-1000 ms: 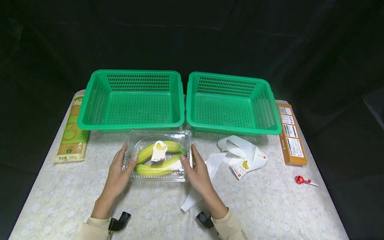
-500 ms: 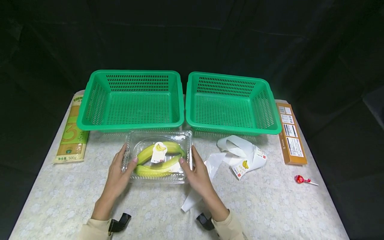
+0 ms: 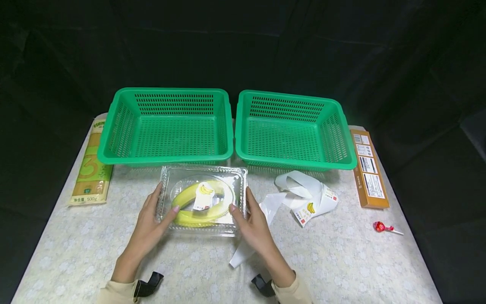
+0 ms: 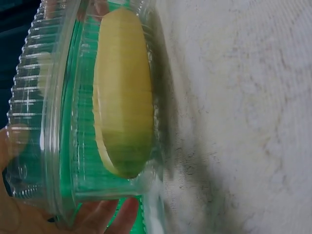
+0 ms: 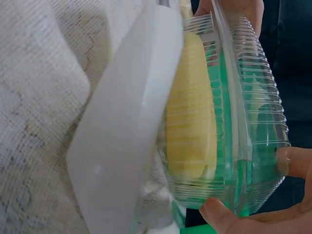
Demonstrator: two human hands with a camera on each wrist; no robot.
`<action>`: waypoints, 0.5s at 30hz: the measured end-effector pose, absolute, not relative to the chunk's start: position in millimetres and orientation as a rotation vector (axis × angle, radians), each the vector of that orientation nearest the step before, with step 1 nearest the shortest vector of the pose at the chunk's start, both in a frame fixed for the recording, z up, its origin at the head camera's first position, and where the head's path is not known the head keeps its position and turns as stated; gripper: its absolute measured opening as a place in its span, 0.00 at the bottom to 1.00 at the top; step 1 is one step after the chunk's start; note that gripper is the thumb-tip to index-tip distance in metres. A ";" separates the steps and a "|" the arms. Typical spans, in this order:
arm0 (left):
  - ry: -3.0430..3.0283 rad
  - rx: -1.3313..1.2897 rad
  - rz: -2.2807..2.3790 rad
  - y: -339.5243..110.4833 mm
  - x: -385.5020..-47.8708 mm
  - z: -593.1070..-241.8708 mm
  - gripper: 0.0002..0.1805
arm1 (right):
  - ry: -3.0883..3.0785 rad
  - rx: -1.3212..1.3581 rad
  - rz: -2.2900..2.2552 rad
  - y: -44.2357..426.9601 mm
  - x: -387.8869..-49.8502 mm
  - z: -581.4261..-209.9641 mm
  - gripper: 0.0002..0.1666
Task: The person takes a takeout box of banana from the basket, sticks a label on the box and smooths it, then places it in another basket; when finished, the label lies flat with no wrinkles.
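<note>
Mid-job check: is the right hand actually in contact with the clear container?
Touching. The right wrist view shows it: the right hand wraps around the end of the clear container, thumb and fingers meeting the plastic.

- Table (image 3: pixel 341 266): off-white, with a pale floral pattern.
- Box (image 3: pixel 236 185): clear, ribbed down its sides.
- Bananas (image 3: pixel 186 196): yellow, greener at one end in the left wrist view.
- Label (image 3: pixel 203 198): white, printed with yellow bananas and a red mark.
- Left basket (image 3: pixel 165 161) and right basket (image 3: pixel 296 164), along the table's far edge: both green, with slotted grids.
- Packet (image 3: pixel 89 177), left edge: green and tan, with a tan "3".
- Carton (image 3: pixel 368 169), right edge: orange-brown, white panels, black print.
- Lollipop (image 3: pixel 379 227), right edge: red, white stick.
- Strip (image 3: pixel 322 204): white, yellow bananas, red marks.
- Sleeves (image 3: pixel 117 292), near edge: beige.
- Backdrop (image 3: pixel 243 46): black.
</note>
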State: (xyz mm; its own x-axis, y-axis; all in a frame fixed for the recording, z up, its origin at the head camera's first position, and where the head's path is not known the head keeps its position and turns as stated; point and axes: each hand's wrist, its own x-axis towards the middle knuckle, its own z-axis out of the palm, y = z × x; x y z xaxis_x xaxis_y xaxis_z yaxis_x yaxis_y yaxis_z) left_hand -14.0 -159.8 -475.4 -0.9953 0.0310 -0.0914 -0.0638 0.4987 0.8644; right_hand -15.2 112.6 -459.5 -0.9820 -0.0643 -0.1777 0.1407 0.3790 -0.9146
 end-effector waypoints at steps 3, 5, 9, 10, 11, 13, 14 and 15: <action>2.630 0.011 1.531 -160.1 -12.2 -473.0 0.48 | 2.455 0.071 -1.628 116.3 -12.4 -455.2 0.52; 2.623 0.037 1.518 -160.6 -10.8 -471.0 0.50 | 2.455 0.067 -1.614 119.0 -10.6 -451.8 0.53; 2.579 0.080 1.500 -162.1 -7.5 -466.8 0.55 | 2.462 0.041 -1.554 125.2 -7.0 -442.9 0.57; 2.563 0.092 1.504 -162.6 -6.9 -465.6 0.56 | 2.471 0.035 -1.531 126.9 -6.3 -441.0 0.58; 2.541 0.103 1.515 -163.2 -6.1 -464.5 0.56 | 2.483 0.028 -1.503 128.8 -5.9 -439.2 0.60; 2.486 0.118 1.536 -164.6 -5.1 -462.3 0.58 | 2.503 0.020 -1.455 133.0 -5.4 -436.3 0.62; 2.456 0.129 1.547 -165.3 -4.6 -461.3 0.60 | 2.513 0.013 -1.439 135.2 -5.4 -435.1 0.64; 2.425 0.142 1.563 -166.1 -4.2 -460.6 0.61 | 2.521 0.006 -1.426 137.5 -5.4 -434.3 0.65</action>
State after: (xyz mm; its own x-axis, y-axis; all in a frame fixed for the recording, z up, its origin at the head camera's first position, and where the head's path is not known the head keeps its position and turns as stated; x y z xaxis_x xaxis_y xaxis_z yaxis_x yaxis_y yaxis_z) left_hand -4.2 -166.1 -460.6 -0.9633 0.2170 -0.1580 -0.0542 0.4191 0.9063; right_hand -5.4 137.5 -434.3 -0.9701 -0.1157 -0.2133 0.1232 0.5224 -0.8437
